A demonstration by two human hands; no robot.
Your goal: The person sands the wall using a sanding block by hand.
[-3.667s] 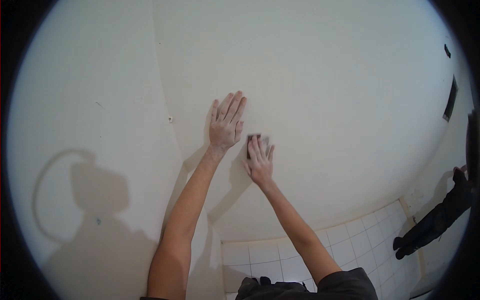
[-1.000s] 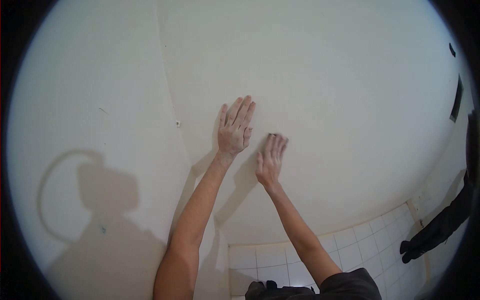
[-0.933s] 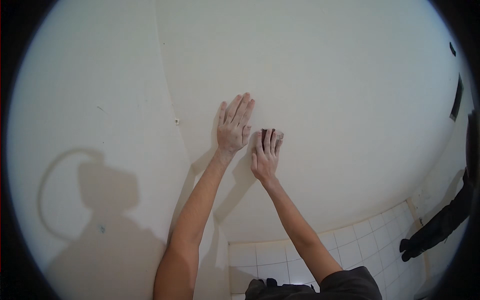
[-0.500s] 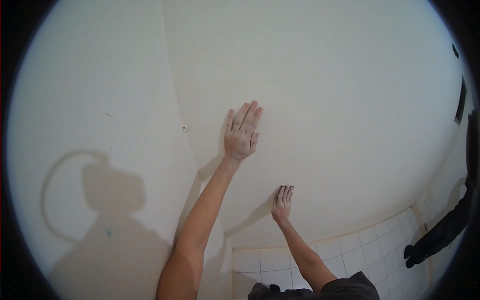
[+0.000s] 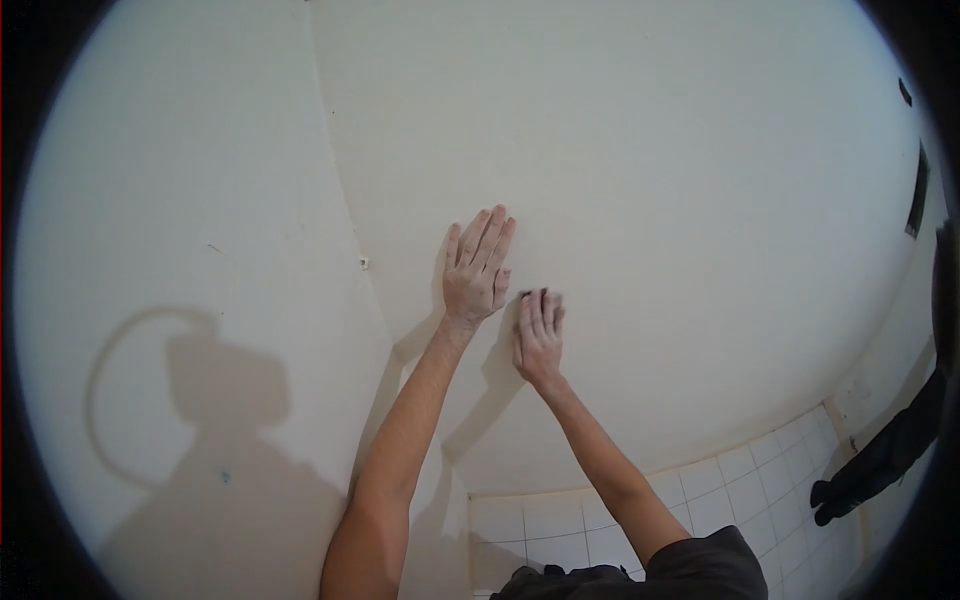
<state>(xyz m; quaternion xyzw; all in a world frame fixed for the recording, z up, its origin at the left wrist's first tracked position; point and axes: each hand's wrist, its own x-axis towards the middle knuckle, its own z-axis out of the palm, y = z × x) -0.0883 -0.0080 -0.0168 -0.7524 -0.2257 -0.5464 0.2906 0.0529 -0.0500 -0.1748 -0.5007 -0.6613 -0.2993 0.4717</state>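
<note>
My left hand [image 5: 474,285] lies flat against the pale wall [image 5: 660,200], its fingers stretched upward and nothing in it. Lower and to its right, my right hand [image 5: 540,345] presses its fingers on the same wall. Under those fingertips a dark, thin piece that looks like sandpaper [image 5: 526,294] shows only as a narrow edge; most of it is hidden. The fingers of both hands look whitish, as if dusty. My right fingertips are slightly blurred.
A wall corner runs down the left, with a small chipped spot [image 5: 364,263] on it. My shadow falls on the left wall [image 5: 250,180]. White floor tiles [image 5: 560,515] lie below. At the right edge, another person's dark-clothed legs [image 5: 890,440] show.
My right hand has moved up the wall and a little to the left, closer to my left hand, with the dark piece still under its fingers. My left hand stays in place.
</note>
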